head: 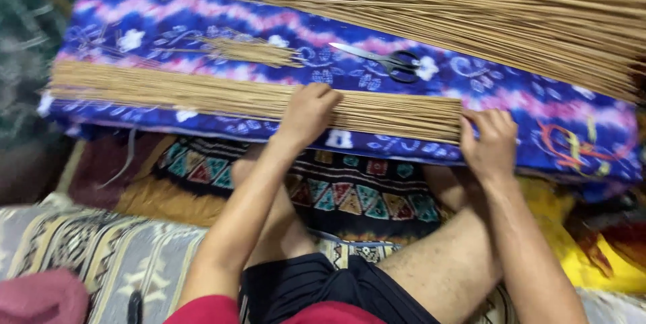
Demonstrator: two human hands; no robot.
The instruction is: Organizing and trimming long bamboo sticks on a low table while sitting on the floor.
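Note:
A long flat bundle of thin tan sticks (202, 95) lies along the near edge of a blue and pink patterned cushion (538, 112). My left hand (308, 114) presses down on the bundle near its middle, fingers curled over the sticks. My right hand (490, 142) sits at the bundle's right end, with the fingers against the cut stick tips. Black-handled scissors (383, 60) lie on the cushion just beyond the bundle, between my hands.
A much larger heap of the same tan sticks (471, 8) covers the far side of the cushion. A small loose tuft of sticks (252, 50) lies left of the scissors. My crossed legs rest on patterned cloths (363, 196) below; a yellow cloth (599, 257) lies at right.

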